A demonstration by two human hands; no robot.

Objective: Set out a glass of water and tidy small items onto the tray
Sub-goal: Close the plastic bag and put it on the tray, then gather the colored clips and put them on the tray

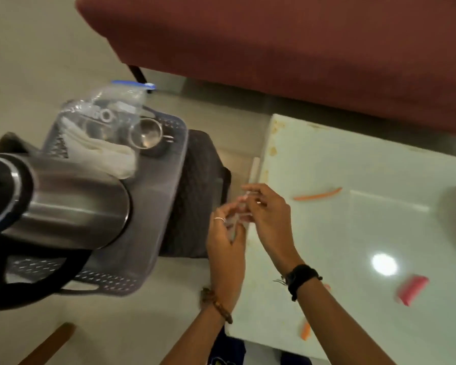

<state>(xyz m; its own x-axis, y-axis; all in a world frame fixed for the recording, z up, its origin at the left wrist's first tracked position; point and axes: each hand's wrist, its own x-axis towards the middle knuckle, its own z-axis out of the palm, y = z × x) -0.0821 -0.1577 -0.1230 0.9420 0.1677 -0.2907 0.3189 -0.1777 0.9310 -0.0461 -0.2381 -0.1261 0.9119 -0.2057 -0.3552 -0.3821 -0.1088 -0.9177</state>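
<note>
Brushed-metal flask [63, 196]; glossy white table [353, 233].

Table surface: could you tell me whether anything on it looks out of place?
Yes. An orange strip, a second orange piece near the front edge and a pink roll lie scattered on the white table, outside the grey tray.

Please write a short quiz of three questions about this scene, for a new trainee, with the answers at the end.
1. True or false: the steel flask stands on the white table.
2. Which thing lies nearest the right edge of the picture? A) the pink item B) the long orange stick C) the steel cup
3. Fill the gap: the folded white cloth lies in the grey ____.

Key: 1 false, it is in the tray. 2 A. 3 tray.
</note>
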